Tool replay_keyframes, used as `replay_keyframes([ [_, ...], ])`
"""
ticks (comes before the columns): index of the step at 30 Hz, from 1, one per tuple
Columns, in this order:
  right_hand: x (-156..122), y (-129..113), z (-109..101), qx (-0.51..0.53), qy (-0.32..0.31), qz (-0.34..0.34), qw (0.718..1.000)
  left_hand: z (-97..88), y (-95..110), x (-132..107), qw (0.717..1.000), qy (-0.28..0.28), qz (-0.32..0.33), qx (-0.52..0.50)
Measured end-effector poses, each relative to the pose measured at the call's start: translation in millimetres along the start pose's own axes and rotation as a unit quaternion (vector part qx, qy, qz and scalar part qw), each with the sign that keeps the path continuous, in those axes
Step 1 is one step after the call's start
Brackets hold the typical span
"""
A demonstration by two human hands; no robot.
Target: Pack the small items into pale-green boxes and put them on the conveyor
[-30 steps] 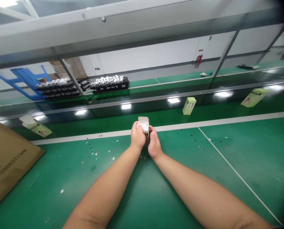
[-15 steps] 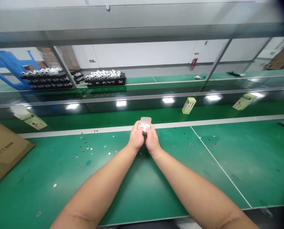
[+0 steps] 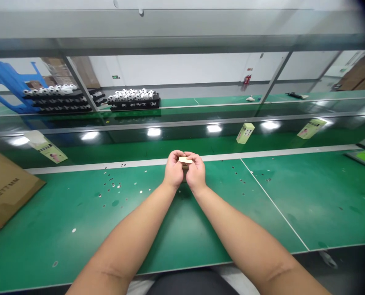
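Note:
My left hand [image 3: 174, 170] and my right hand [image 3: 196, 173] meet above the green bench mat [image 3: 256, 196], holding a small cardboard box [image 3: 185, 166] between them. Its pale flap [image 3: 185, 160] lies nearly flat across the top, under my fingertips. My fingers hide most of the box, and its brown side shows in the gap between my hands. Small white and dark discs lie scattered on the mat to the left of my wrists.
Pale green boxes [image 3: 245, 133] stand or lie beyond a white strip [image 3: 109, 166]. A flattened cardboard sheet [image 3: 4, 190] lies at the left. Black trays of small footballs [image 3: 133, 100] sit behind a glass panel [image 3: 176, 123], with a blue stool [image 3: 10, 86] beyond.
The box's pale flap stood up earlier and now lies folded down across the top. My hands have closed over the box, and the view has tilted level.

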State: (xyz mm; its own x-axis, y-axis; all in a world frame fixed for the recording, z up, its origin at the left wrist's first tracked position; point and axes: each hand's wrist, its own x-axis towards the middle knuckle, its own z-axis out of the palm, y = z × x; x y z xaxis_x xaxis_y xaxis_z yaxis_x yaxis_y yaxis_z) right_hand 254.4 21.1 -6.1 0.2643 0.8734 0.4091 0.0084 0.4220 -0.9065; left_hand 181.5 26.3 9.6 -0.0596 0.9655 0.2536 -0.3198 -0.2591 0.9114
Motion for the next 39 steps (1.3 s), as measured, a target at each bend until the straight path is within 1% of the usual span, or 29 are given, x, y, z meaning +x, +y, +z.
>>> replay_keyframes([
  [2, -2, 0, -7, -0.016, 0.006, -0.036, 0.999, -4.8, -4, -1, 0.999, 0.008, 0.028, 0.024],
  [4, -3, 0, -15, -0.045, -0.002, -0.085, 0.995, -11.7, -5, -4, 0.995, -0.009, 0.082, 0.062],
  [7, -3, -1, -25, -0.096, -0.033, -0.148, 0.984, -20.5, -2, -9, 0.976, -0.044, 0.162, 0.140],
  [9, -2, -2, -28, -0.120, -0.048, -0.162, 0.978, -23.3, 1, -11, 0.963, -0.054, 0.189, 0.186],
  [11, 0, -3, -28, -0.136, -0.054, -0.155, 0.977, -24.1, 4, -11, 0.956, -0.057, 0.197, 0.209],
  [15, 4, -5, -26, -0.130, -0.059, -0.129, 0.981, -23.0, 4, -7, 0.960, -0.048, 0.181, 0.206],
  [19, 5, -7, -25, -0.110, -0.045, -0.109, 0.987, -20.1, -1, -6, 0.968, -0.038, 0.148, 0.201],
  [22, 5, -4, -25, -0.095, -0.055, -0.093, 0.990, -18.3, -5, -7, 0.982, -0.046, 0.107, 0.147],
  [24, 5, -1, -25, -0.063, -0.070, -0.082, 0.992, -17.7, -6, -7, 0.989, -0.059, 0.083, 0.106],
  [31, 5, 6, -25, 0.030, -0.081, -0.035, 0.996, -15.4, -5, -9, 0.996, -0.065, 0.030, 0.044],
  [36, 4, 8, -23, 0.126, -0.101, 0.022, 0.987, -14.7, -4, -9, 0.997, -0.068, 0.034, 0.031],
  [39, 3, 10, -22, 0.163, -0.102, 0.042, 0.980, -14.1, -5, -9, 0.997, -0.065, 0.031, 0.035],
])
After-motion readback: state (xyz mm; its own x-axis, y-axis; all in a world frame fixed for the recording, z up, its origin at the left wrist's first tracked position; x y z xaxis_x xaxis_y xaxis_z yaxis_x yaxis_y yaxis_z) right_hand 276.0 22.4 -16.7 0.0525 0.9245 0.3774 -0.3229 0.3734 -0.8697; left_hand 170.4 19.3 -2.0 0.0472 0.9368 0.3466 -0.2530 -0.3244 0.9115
